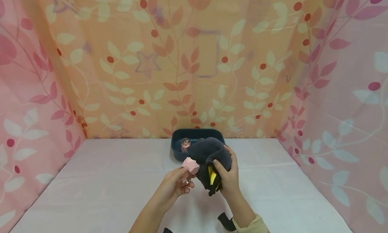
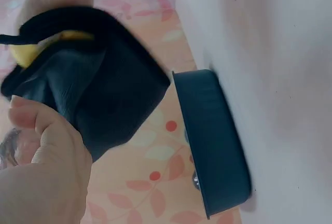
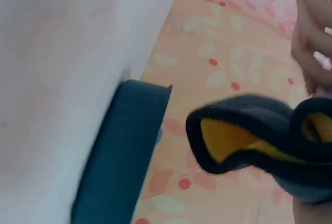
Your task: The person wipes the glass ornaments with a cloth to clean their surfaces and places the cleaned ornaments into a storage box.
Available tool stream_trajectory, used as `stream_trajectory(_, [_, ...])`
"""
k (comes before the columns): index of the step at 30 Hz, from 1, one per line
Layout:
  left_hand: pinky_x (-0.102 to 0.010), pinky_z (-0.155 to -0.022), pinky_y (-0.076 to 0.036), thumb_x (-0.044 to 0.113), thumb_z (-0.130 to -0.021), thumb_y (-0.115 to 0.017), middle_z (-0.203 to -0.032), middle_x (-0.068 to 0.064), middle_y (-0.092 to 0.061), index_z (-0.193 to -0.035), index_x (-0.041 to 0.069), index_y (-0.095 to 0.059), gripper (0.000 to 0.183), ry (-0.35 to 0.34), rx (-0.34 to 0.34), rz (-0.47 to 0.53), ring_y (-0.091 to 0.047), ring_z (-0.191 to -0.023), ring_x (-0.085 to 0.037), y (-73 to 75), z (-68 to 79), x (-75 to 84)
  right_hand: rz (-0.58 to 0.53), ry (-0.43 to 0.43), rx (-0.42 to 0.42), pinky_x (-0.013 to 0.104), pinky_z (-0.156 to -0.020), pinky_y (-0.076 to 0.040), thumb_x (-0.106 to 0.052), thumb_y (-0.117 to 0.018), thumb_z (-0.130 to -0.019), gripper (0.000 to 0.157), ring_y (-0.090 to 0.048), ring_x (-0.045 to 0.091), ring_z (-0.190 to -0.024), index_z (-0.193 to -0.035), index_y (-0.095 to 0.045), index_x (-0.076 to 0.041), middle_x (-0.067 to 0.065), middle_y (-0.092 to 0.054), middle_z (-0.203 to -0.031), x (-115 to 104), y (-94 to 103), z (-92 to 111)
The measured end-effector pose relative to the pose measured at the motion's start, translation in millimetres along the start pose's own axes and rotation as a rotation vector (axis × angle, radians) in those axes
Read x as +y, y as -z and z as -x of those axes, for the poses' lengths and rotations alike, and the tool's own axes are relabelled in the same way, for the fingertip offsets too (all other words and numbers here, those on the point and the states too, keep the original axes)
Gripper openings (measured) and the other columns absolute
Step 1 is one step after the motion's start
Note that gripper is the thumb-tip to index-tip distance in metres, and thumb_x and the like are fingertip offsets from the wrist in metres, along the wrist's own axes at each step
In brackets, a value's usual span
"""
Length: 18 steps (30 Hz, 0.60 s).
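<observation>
My right hand point(image 1: 229, 175) grips a dark grey cloth pouch point(image 1: 209, 148) with black trim and a yellow lining, its thumb on the near side. Between the thumb and fingers of my left hand point(image 1: 174, 187) is a small pink faceted piece point(image 1: 191, 166), close beside the pouch's left edge. Something clear and shiny shows by the left fingers, too small to identify. In the right wrist view the pouch point(image 3: 249, 110) gapes and its yellow lining shows. The left wrist view has the left thumb point(image 2: 39, 117) in front of the pouch point(image 2: 109, 94).
Behind the pouch stands a dark blue bin point(image 1: 179, 155) on the white-covered table point(image 1: 121, 179). Inside it lies a clear ball point(image 1: 185, 144) with pink in it; the pouch hides part of the bin. Patterned curtains surround the table. A black part point(image 1: 226, 222) sits by the right wrist.
</observation>
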<state>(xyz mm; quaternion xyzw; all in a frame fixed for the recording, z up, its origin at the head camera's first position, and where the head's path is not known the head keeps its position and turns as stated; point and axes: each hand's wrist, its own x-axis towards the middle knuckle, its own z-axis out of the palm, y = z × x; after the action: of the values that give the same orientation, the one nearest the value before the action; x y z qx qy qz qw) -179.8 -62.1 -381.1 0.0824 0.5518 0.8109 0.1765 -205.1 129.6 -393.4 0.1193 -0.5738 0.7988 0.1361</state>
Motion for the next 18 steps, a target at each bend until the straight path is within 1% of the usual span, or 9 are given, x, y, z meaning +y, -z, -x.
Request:
stream_trajectory(2, [-0.021,-0.061,-0.045,0.03,-0.101,-0.048,-0.093,-0.005,-0.059,-0.071,0.013,-0.053,0.035,0.008,-0.008,0.032,-0.059,-0.07,-0.012,-0.3,-0.1,0.6,0.011,0.051,-0.07,0.03,-0.084,-0.052,-0.003,-0.064,-0.086,0.057,-0.058,0.02,-0.101,-0.135,-0.04,-0.021,0.011,-0.043,-0.13,0.3,-2.3,3.6])
stream_trajectory(4, [-0.021,-0.06,-0.045,0.033,-0.102,-0.047,-0.089,-0.003,-0.059,-0.067,0.015,-0.054,0.039,0.019,-0.001,0.052,-0.059,-0.068,-0.012,-1.3,0.1,1.1,0.058,0.08,-0.147,0.031,-0.083,-0.053,-0.008,-0.069,-0.085,0.062,-0.057,0.022,-0.103,-0.137,-0.038,-0.021,0.016,-0.04,-0.132,0.8,-5.6,6.9])
stream_trajectory(6, [-0.022,-0.059,-0.044,0.036,-0.101,-0.046,-0.085,-0.001,-0.058,-0.07,0.017,-0.056,0.038,0.031,0.0,0.058,-0.059,-0.068,-0.012,-2.6,0.1,1.6,0.135,0.073,-0.218,0.033,-0.083,-0.052,-0.015,-0.074,-0.084,0.069,-0.055,0.027,-0.105,-0.141,-0.034,-0.02,0.019,-0.035,-0.136,1.7,-8.8,8.9])
stream_trajectory(8, [-0.023,-0.058,-0.043,0.038,-0.101,-0.046,-0.082,-0.001,-0.057,-0.076,0.016,-0.058,0.034,0.045,-0.003,0.053,-0.058,-0.067,-0.013,-4.4,0.3,2.1,0.195,0.037,-0.269,0.036,-0.085,-0.05,-0.02,-0.078,-0.082,0.077,-0.05,0.031,-0.11,-0.143,-0.031,-0.018,0.02,-0.032,-0.14,2.0,-12.3,9.6])
stream_trajectory(11, [-0.023,-0.056,-0.039,0.041,-0.1,-0.047,-0.077,0.0,-0.053,-0.085,0.016,-0.054,0.03,0.068,-0.013,0.025,-0.054,-0.065,-0.013,-6.4,0.8,3.0,0.228,-0.028,-0.288,0.039,-0.085,-0.049,-0.019,-0.08,-0.08,0.081,-0.046,0.035,-0.111,-0.144,-0.031,-0.018,0.02,-0.03,-0.143,2.2,-16.1,9.2])
stream_trajectory(13, [-0.022,-0.055,-0.038,0.042,-0.099,-0.047,-0.075,0.001,-0.051,-0.081,0.015,-0.052,0.033,0.082,-0.017,-0.001,-0.051,-0.063,-0.012,-6.9,1.4,3.4,0.235,-0.049,-0.274,0.04,-0.084,-0.05,-0.014,-0.079,-0.079,0.078,-0.047,0.036,-0.109,-0.143,-0.034,-0.017,0.021,-0.032,-0.141,2.4,-17.7,8.3])
stream_trajectory(15, [-0.022,-0.056,-0.037,0.041,-0.099,-0.047,-0.072,0.002,-0.047,-0.076,0.015,-0.05,0.034,0.088,-0.018,0.001,-0.049,-0.062,-0.011,-6.9,2.4,3.5,0.239,-0.05,-0.249,0.039,-0.081,-0.051,-0.008,-0.077,-0.079,0.072,-0.049,0.035,-0.106,-0.139,-0.038,-0.017,0.021,-0.036,-0.136,2.9,-18.5,7.8])
stream_trajectory(18, [-0.023,-0.059,-0.04,0.036,-0.101,-0.046,-0.073,0.001,-0.049,-0.067,0.016,-0.048,0.039,0.075,-0.044,0.03,-0.049,-0.062,-0.01,-6.6,3.3,2.8,0.263,-0.008,-0.204,0.039,-0.079,-0.051,-0.005,-0.074,-0.079,0.064,-0.05,0.033,-0.102,-0.134,-0.042,-0.015,0.02,-0.041,-0.13,4.9,-19.0,8.2])
